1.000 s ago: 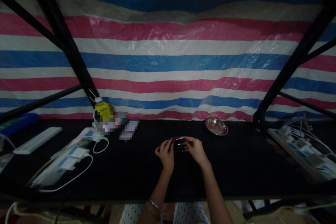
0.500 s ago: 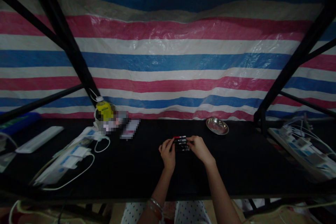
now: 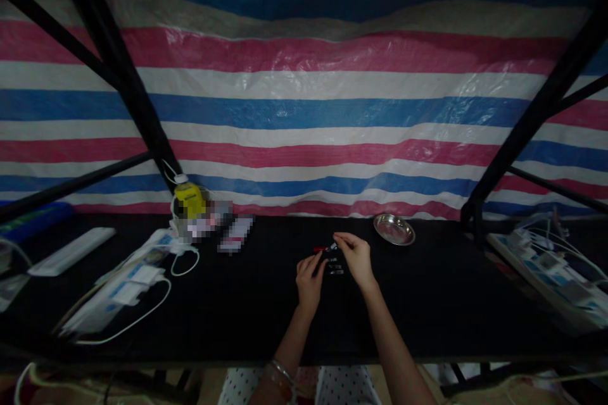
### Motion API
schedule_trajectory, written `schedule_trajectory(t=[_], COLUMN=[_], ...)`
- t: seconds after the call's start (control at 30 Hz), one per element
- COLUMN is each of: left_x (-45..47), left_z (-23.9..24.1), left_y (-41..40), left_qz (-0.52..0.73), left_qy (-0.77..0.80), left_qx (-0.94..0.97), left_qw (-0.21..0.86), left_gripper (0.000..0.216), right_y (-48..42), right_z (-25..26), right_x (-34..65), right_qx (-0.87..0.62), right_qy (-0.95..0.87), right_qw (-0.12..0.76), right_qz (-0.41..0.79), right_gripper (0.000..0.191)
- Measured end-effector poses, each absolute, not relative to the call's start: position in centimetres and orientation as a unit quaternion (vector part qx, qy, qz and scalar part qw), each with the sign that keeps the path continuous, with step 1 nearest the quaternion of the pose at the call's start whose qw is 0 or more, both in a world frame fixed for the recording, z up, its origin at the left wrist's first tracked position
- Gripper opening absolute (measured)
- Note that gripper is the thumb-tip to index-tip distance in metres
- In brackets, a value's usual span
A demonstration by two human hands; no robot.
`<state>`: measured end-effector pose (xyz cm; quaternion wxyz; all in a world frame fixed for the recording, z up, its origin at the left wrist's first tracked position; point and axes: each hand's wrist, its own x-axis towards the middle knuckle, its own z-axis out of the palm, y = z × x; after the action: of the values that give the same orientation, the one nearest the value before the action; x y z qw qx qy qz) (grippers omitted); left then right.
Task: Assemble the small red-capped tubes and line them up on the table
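Note:
My right hand (image 3: 354, 258) pinches the upper end of a slim dark pen-like stick with a shiny silvery part (image 3: 333, 245), which is tilted above the table. The fingers of my left hand (image 3: 310, 277) close around its lower end. Just behind my left fingertips lies a red stick (image 3: 320, 249), partly covered by the held one. Several dark sticks with silvery ends (image 3: 335, 267) lie side by side between my hands; their dark parts hardly show against the black table (image 3: 228, 304). Their exact kind is too small to tell.
A round metal dish (image 3: 394, 230) stands at the back right. To the left are a yellow bottle (image 3: 190, 199), a blurred-out phone-like slab (image 3: 236, 233), and power strips (image 3: 128, 288) with a white cable. More plugs and cables (image 3: 551, 266) lie right. Black frame posts (image 3: 503, 152) flank the table.
My right hand has risen and moved slightly back, tilting one dark stick up out of the row. My left hand has shifted a little right, towards its lower end.

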<state>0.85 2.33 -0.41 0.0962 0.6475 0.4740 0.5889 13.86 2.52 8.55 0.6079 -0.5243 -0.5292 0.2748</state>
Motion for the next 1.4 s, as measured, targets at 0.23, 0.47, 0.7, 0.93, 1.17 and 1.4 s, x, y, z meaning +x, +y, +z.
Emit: schedule_trajectory(t=[0.23, 0.47, 0.7, 0.93, 1.17, 1.4], left_x=[0.5, 0.5, 0.6, 0.6, -1.1, -2.5], left_z=[0.2, 0.4, 1.2, 2.5, 3.2, 2.3], left_y=[2.1, 2.2, 1.9, 2.3, 5.0, 6.6], left_qz=[0.579, 0.571, 0.564, 0.607, 0.559, 0.477], left_qy=[0.480, 0.475, 0.445, 0.473, 0.492, 0.529], left_qx=[0.647, 0.645, 0.647, 0.536, 0.584, 0.641], left_qw=[0.124, 0.181, 0.255, 0.348, 0.322, 0.287], left_gripper=[0.027, 0.031, 0.033, 0.035, 0.037, 0.038], right_y=[1.6, 1.9, 2.8, 2.5, 3.0, 3.6], right_z=[7.6, 7.4, 6.5, 6.5, 5.6, 4.1], right_x=[11.2, 12.3, 14.3, 16.0, 16.0, 15.3], right_qx=[-0.485, -0.488, -0.479, -0.486, -0.461, -0.450], right_qy=[-0.538, -0.550, -0.482, -0.451, -0.438, -0.451], right_qw=[0.622, 0.596, 0.628, 0.625, 0.619, 0.600], right_qz=[0.299, 0.323, 0.380, 0.411, 0.460, 0.484], right_gripper=[0.039, 0.033, 0.032, 0.038, 0.040, 0.042])
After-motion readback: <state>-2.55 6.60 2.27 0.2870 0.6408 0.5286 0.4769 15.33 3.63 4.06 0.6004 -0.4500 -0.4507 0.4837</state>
